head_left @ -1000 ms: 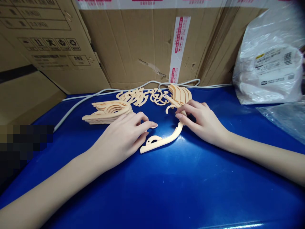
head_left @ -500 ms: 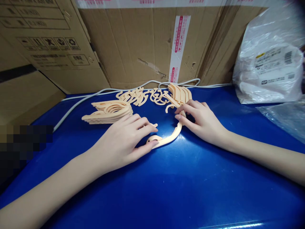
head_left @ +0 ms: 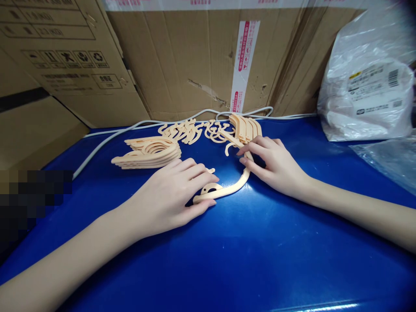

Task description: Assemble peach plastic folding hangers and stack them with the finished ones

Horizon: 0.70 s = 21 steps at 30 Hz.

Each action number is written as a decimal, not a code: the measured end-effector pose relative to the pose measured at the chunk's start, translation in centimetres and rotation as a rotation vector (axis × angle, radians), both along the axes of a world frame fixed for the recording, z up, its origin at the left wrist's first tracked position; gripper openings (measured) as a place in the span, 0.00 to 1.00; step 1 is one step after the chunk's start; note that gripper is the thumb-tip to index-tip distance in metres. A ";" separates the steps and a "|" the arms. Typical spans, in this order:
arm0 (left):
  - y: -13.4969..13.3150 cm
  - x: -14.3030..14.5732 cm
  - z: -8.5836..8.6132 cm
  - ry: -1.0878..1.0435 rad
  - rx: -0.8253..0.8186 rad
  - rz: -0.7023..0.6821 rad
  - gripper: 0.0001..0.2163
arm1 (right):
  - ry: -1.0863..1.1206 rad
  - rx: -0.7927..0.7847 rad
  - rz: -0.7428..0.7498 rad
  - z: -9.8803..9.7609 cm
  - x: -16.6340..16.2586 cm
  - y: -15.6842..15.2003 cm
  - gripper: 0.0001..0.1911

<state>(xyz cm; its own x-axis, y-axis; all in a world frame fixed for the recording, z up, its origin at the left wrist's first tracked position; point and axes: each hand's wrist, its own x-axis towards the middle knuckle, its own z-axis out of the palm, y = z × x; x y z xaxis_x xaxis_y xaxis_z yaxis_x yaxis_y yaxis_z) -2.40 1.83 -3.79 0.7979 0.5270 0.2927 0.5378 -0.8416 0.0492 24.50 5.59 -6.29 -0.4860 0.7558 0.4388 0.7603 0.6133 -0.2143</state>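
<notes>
- Left hand (head_left: 172, 195) is curling half-open around a beige, curved plastic hanger arm (head_left: 231, 190), grip unclear.
- Right hand (head_left: 276, 167) is pinching its far end, likely steadying it.

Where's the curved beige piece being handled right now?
In the head view, the curved beige piece is near the middle, between the left hand and the right hand.

Illumination moderate and cool, source out of frame. Strong white glare on the glossy blue tabletop (head_left: 260, 260) beside the curved hanger piece (head_left: 231, 189); a further bright streak at the lower right edge. Clear plastic bag (head_left: 367, 95) shows bright highlights. Left-hand carton (head_left: 74, 97) dim, its print soft. Upper right corner darkened. Lower left area coarsely pixelated. Wide-angle stretching apparent toward the edges.
</notes>
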 end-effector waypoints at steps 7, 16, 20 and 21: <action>0.2 -0.1 -0.1 -0.005 0.018 0.036 0.11 | -0.014 0.024 0.096 0.2 -0.1 -0.3 0.10; 0.2 -0.1 -0.1 -0.030 0.047 0.059 0.11 | -0.025 0.038 0.260 0.4 0.0 -0.4 0.12; 0.2 -0.2 -0.2 -0.024 0.047 0.060 0.11 | -0.018 0.033 0.319 0.3 0.0 -0.3 0.12; 0.2 -0.3 -0.2 -0.017 0.045 0.060 0.10 | -0.018 0.033 0.334 0.3 0.0 -0.3 0.12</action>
<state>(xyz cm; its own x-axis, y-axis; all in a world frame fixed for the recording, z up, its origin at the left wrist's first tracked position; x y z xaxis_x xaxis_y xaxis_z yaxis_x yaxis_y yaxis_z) -2.65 1.99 -3.98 0.7599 0.5594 0.3310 0.5867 -0.8095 0.0214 24.51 5.27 -5.98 -0.7123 0.5393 0.4491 0.5198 0.8354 -0.1787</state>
